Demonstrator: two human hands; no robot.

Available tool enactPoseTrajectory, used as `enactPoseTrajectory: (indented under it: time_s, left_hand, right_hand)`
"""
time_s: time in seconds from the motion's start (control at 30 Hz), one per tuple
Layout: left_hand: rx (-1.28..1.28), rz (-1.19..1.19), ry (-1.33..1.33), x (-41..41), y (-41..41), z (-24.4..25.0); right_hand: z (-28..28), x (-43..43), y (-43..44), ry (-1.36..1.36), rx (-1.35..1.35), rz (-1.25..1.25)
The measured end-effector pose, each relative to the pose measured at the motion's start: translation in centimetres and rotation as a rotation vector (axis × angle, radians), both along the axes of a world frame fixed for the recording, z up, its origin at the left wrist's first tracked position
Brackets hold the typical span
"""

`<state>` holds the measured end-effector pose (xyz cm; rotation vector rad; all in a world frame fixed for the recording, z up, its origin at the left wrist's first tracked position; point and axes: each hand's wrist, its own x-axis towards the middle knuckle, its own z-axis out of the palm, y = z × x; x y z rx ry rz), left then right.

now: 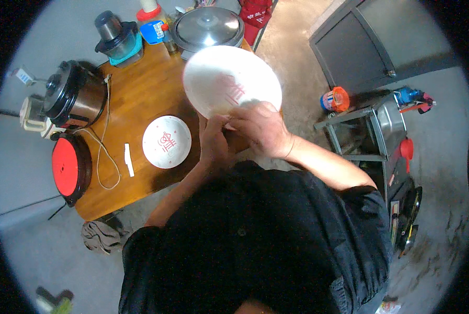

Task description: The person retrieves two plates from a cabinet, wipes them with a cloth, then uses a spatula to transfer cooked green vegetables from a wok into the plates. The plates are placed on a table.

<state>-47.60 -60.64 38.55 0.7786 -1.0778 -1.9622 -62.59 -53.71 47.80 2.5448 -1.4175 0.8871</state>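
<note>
A white plate with a red pattern (226, 78) is held up tilted in front of me, over the right part of the wooden table. Both hands are at its near edge. My right hand (263, 127) grips the rim, its fingers bent over the inside. Below the rim is my left hand (214, 139), its fingertips meeting those of the right; how much of the plate it bears is hidden. A second white plate with red marks (167, 142) lies on the table to the left. Beside that one lies a narrow white strip (129, 159).
On the wooden table (140, 86) stand an electric pressure cooker (77, 94), a food chopper (114, 35), a lidded steel pan (207, 29) and a red round appliance (65, 167). A cord (109, 106) loops near the left edge. A metal stand (356, 133) is at right.
</note>
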Motion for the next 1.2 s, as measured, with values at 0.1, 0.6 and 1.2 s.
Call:
enactPoseTrajectory:
  time_s: [0.1, 0.6, 1.2]
  left_hand:
    - [-0.700, -0.119, -0.355, 2.1, -1.1, 4.4]
    - [-0.539, -0.086, -0.259, 1.3, -0.3, 0.7]
    - [-0.339, -0.078, 0.009, 2.4, -0.1, 6.9]
  right_hand:
    - [-0.3, -3.3, 0.9, 0.158, -0.030, 0.001]
    - [0.4, -0.7, -0.2, 0.042, -0.053, -0.040]
    - [0.6, -1.1, 0.0, -0.246, 0.280, 0.060]
